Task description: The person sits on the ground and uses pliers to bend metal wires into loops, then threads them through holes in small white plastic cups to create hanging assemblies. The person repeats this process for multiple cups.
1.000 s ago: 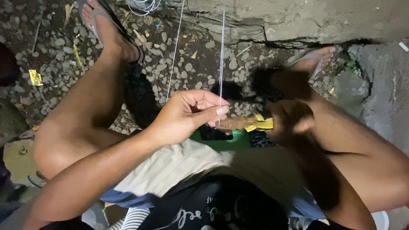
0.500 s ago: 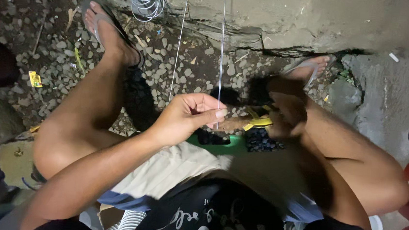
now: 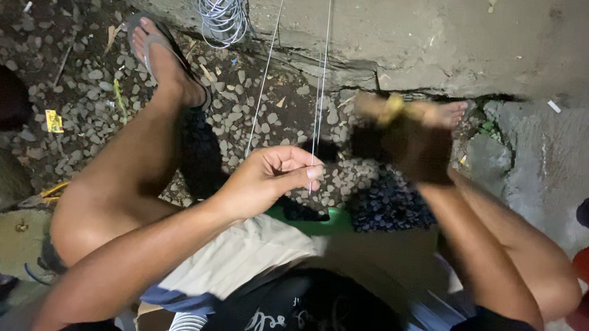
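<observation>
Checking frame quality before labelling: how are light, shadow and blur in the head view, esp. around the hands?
Head view: dim overall, one light from the front; left hand lit and sharp, pinching a thin line; right hand dark and motion-blurred, its grip unreadable; gravel in focus but murky toward the edges; concrete ledge brightest, no glare.

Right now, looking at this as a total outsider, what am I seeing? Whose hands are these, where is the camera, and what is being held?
There is no machine here: a seated person wears one camera on the head, so the view looks down past the knees. The left hand pinches a thin taut line that runs up out of the picture; a second line runs beside it. The right hand is blurred and in shadow, holding something yellowish that I cannot make out. A green bowl sits between the legs, with dark netting beside it. Below are gravel, a concrete ledge and a coil of wire.
</observation>
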